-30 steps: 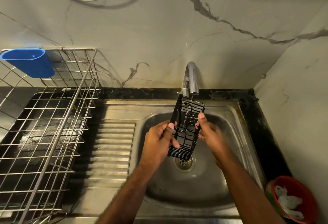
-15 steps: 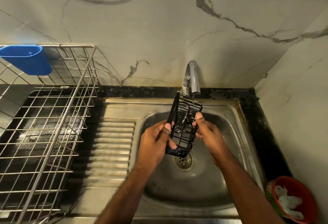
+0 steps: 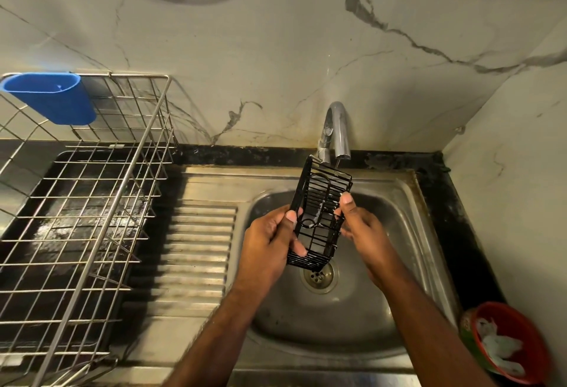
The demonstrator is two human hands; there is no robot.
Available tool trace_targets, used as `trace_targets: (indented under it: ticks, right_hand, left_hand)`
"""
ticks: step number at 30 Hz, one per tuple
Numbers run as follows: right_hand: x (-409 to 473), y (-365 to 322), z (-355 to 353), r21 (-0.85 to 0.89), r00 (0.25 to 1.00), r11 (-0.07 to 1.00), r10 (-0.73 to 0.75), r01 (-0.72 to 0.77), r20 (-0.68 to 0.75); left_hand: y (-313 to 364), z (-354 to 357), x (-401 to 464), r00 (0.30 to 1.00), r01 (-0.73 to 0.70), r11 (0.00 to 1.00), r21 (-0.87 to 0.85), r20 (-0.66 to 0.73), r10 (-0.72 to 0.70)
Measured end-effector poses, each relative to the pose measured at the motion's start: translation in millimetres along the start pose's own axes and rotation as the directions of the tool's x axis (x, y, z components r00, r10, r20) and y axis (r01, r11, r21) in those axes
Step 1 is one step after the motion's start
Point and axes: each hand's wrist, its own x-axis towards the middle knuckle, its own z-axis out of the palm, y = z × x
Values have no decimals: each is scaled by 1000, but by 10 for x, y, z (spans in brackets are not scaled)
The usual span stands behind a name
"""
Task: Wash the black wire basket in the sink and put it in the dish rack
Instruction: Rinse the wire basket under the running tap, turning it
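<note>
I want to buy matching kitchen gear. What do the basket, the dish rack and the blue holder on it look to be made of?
Basket: thin metal wire with a black coating, by its rigid welded grid and faint sheen. Dish rack: bare or plated steel wire, silvery and reflective. Blue holder: probably moulded plastic, with one even colour, smooth walls and rounded edges.
</note>
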Motion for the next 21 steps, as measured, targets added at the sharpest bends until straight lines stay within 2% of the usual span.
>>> trace_targets:
  ticks: [12,21]
  right_hand:
    - [122,37,12,-65,999,997,40,-42,-38]
    - [228,72,51,-100,998,994,46,-50,-47]
  left_hand:
    - [-20,51,86,1000,23,1000,-20,22,-22]
    - [-57,39,205,998,52,998,-35,-18,-53]
